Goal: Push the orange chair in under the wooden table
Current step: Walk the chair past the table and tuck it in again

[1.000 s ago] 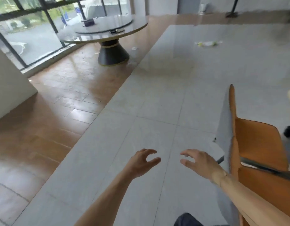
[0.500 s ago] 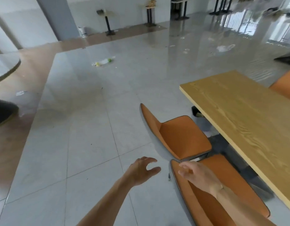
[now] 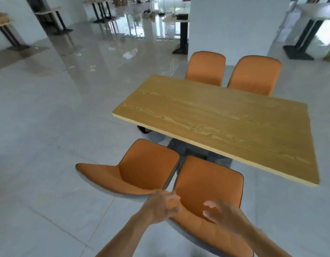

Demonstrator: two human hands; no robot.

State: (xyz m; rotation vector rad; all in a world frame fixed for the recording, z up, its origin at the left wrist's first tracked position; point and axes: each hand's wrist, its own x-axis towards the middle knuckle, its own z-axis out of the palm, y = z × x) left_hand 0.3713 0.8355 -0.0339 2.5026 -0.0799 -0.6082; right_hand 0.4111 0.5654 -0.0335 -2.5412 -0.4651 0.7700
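The chair stood just short of the table, its seat not yet under the top, a second chair close on its left. The left hand curled loosely at the backrest's left edge; whether it touched was blurred. The right hand hovered spread over the backrest, gripping nothing. The shell looked stiff and fairly light, the floor glossy, so it should slide easily; the backrest's top rim seemed the best hold.

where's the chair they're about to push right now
In the head view it sits low and centre-right: the near orange chair, pulled out from the wooden table, beside a second orange chair on its left, with both hands at its backrest.
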